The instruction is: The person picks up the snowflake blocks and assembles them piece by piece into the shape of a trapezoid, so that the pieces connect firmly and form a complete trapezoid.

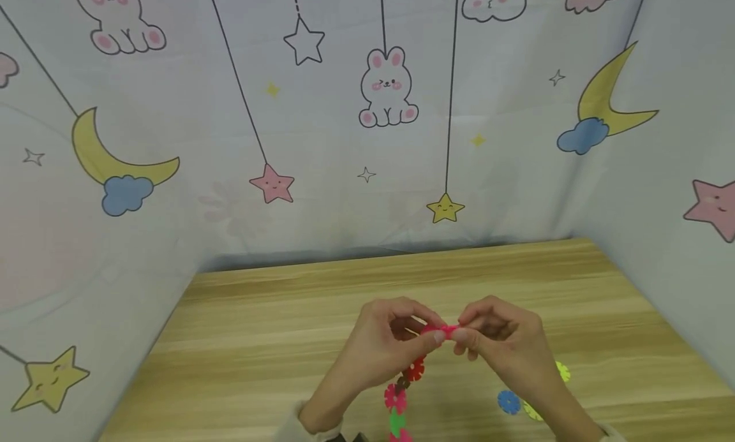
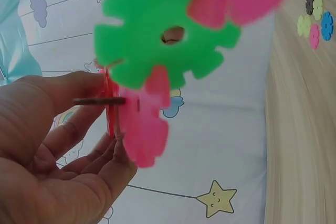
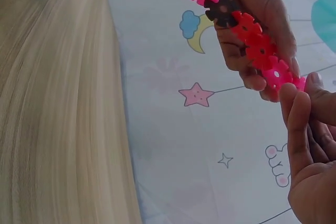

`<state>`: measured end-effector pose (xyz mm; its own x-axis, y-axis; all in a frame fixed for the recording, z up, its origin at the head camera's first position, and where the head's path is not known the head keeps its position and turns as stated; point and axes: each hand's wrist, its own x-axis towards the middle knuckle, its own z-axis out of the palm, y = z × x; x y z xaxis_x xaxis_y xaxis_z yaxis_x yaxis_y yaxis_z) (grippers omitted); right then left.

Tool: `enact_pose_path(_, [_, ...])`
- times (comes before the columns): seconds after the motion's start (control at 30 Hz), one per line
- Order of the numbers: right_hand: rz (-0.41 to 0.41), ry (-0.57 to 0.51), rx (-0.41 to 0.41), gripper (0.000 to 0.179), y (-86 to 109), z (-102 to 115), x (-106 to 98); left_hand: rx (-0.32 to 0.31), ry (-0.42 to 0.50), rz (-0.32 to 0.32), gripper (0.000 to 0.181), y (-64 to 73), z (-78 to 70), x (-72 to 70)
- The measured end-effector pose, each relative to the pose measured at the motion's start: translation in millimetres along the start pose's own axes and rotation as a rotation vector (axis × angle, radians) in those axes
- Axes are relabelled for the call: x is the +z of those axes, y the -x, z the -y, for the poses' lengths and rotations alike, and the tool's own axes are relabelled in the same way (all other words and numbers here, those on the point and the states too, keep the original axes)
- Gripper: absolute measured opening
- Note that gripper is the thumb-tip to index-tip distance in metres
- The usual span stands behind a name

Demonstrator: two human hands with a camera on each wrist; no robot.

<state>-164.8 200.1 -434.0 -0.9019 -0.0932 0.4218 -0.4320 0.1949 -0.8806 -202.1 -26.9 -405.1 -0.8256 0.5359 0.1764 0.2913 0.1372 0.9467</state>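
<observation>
Both hands are raised over the table, fingertips close together. My left hand (image 1: 387, 340) grips a chain of notched plastic snowflake discs near its end. Down from that hand runs the chain, with a red disc (image 1: 416, 369), a dark disc, a pink disc (image 1: 395, 398) and a green disc (image 2: 121, 35). My right hand (image 1: 511, 343) pinches a pink disc (image 3: 300, 82) at the chain's end between thumb and fingers. It overlaps another pink disc (image 3: 277, 73) in the right wrist view. Fingers partly hide both.
Loose discs lie on the wooden table (image 1: 258, 346) by the right forearm: a blue disc (image 1: 508, 402) and yellow discs (image 1: 533, 411). The left wrist view also shows a loose pink disc (image 2: 314, 36) and a dark disc (image 2: 310, 3). Printed cloth walls (image 1: 344, 225) enclose the table.
</observation>
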Motion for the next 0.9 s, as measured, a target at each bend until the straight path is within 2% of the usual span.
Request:
enact_pose_path(0.17, [0.027,-0.018,0.056,0.010,0.8,-1,-9,0.029,0.003,0.008,0.010,-0.7,-1.1,1.3])
enact_pose_path(0.33, [0.033,-0.015,0.053,0.011,0.5,-7,-24,0.021,0.009,0.008,0.010,-1.1,-2.6,2.0])
enact_pose_path(0.4, [0.018,0.003,0.049,0.014,2.1,-13,-33,0.009,0.009,0.000,0.011,-0.5,-3.6,1.7])
enact_pose_path(0.5, [-0.022,0.019,0.095,0.018,7.7,-24,-49,0.007,0.004,-0.007,0.012,-0.5,-3.7,1.4])
enact_pose_path(0.63, [-0.085,-0.001,0.207,0.022,20.2,-37,-68,0.012,-0.001,-0.006,0.011,-2.1,-1.5,2.1])
enact_pose_path(0.77, [-0.131,-0.011,0.268,0.024,29.8,-49,-77,0.022,0.012,-0.005,0.012,-2.6,1.6,2.1])
enact_pose_path(0.9, [-0.137,0.005,0.285,0.026,36.2,-60,-83,0.024,0.013,-0.014,0.014,-2.0,2.8,1.5])
